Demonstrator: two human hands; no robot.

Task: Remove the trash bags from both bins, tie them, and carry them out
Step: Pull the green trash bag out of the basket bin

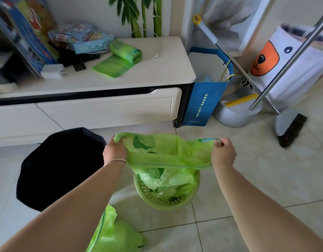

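Lifting a green trash bag (164,155) out of the small green wastebasket (194,195), the person is spreading its mouth wide between both hands. The left hand (115,151) is gripping one edge of the rim with curled fingers, a metal bangle (121,163) sitting on that wrist. The right hand (223,152) is pinching the opposite edge, fingers closed around the bunched plastic and what looks like a teal drawstring band. The bag's lower part is hanging down inside the basket, so it is only partly out. A second green bag (113,233) is lying on the tiled floor near the person's left forearm; whether it is already tied is hard to tell. A black bin (57,168) is standing just left of the wastebasket, its interior too dark to judge.

Judging by this, the removal step for the green basket is under way. The next move is probably calling for raising the bag clear of the rim, then bringing the two held edges together to gather the mouth for tying. A roll of fresh green bags (124,53) is resting on the white cabinet (157,75).
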